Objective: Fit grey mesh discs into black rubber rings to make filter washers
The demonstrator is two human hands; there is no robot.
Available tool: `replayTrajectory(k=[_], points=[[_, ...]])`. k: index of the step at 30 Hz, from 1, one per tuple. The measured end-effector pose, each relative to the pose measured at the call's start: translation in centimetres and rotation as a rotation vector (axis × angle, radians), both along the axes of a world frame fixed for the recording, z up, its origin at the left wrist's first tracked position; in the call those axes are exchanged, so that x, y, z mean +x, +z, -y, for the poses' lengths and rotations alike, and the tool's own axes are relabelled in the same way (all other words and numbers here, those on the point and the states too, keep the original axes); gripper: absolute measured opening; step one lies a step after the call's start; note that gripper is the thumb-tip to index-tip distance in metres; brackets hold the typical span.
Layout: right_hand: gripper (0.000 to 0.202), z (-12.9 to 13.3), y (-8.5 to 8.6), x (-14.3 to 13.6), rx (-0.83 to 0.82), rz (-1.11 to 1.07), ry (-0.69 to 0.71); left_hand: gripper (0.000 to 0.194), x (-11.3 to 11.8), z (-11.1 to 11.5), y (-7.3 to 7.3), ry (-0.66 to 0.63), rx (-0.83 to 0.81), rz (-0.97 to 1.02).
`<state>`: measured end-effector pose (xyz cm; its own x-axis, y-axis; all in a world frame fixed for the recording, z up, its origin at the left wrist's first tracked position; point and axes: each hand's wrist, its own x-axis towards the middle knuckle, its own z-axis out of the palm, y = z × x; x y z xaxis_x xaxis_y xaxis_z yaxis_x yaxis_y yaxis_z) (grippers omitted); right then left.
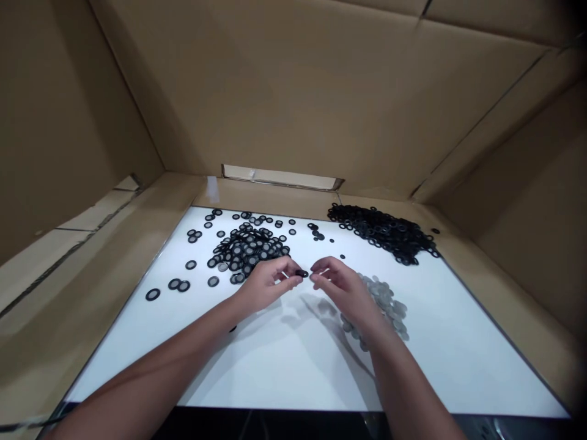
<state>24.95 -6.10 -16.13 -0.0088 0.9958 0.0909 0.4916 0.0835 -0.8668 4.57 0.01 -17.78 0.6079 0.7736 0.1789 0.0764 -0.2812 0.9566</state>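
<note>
Between thumb and fingers my left hand (270, 282) pinches a small black ring (302, 273) above the middle of the white board. Just right of it, my right hand (337, 281) has its thumb and fingertips close together; whatever they hold, if anything, is too small to make out. Behind my left hand lies a pile of black rings with pale centres (250, 247). Translucent discs (385, 299) are heaped beside and partly under my right hand. At the back right is a dense pile of plain black rings (387, 229).
Cardboard walls (293, 91) enclose the white board (275, 379) at the back and sides. Single ringed discs (153, 294) lie scattered at the left, and a few small black pieces (316, 232) lie near the back middle. A slot (282, 177) shows in the back cardboard.
</note>
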Motion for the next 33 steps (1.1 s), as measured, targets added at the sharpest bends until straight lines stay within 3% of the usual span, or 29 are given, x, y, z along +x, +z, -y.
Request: replayTrajectory(k=[5,9,13,16,21,29,33], points=[[0.027,3.8,-2.4,2.3,0.153,0.758,-0.267,0.012,-0.1,-0.4,-0.2,0.048,-0.019,0.028],[0.040,7.0,-4.5,0.0,0.176,0.958,-0.176,0.012,0.0,-0.5,-0.7,0.046,0.052,-0.008],[0.046,10.7,-4.5,-2.9,0.277,0.846,0.110,0.012,0.0,-0.5,-0.8,0.033,0.087,-0.028],[0.041,13.4,-4.3,-3.3,0.415,0.733,0.281,0.014,0.0,-0.5,-0.8,0.021,0.056,-0.027],[0.009,15.2,-4.4,-2.5,0.491,0.570,0.212,0.019,0.1,-0.4,-0.7,-0.016,-0.020,-0.014],[0.013,14.8,-3.7,-1.8,0.267,0.356,0.230,0.016,0.0,-0.4,-0.6,-0.018,-0.087,-0.014],[0.012,11.5,-1.4,-1.4,0.200,0.151,0.114,0.021,0.2,-0.6,-0.6,-0.039,-0.213,0.018]])
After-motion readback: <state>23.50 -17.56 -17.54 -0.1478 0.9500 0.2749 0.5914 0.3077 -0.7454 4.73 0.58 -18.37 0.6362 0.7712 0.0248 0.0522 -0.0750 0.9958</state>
